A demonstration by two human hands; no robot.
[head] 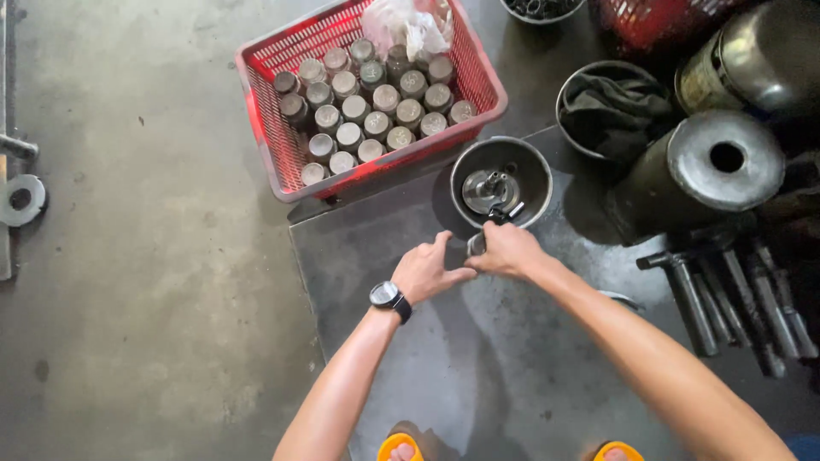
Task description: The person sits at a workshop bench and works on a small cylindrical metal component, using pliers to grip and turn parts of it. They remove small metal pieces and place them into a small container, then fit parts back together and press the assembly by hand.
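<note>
The right hand [506, 250] grips a small dull metal cylinder [476, 245], with the left hand [424, 271], fingers loosely spread, touching beside it. Just beyond the knuckles sits a round steel bowl [530, 162]; farther left, a red plastic basket [265, 137] of similar cylinders.

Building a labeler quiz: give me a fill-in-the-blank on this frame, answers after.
1. The metal cylinders stand in a ___ basket.
2. The watch is on the ___ wrist.
3. The right hand holds a small part at the rim of a round metal ___.
4. The dark cloth lies in a round ___.

Answers: red; left; bowl; tub
</note>
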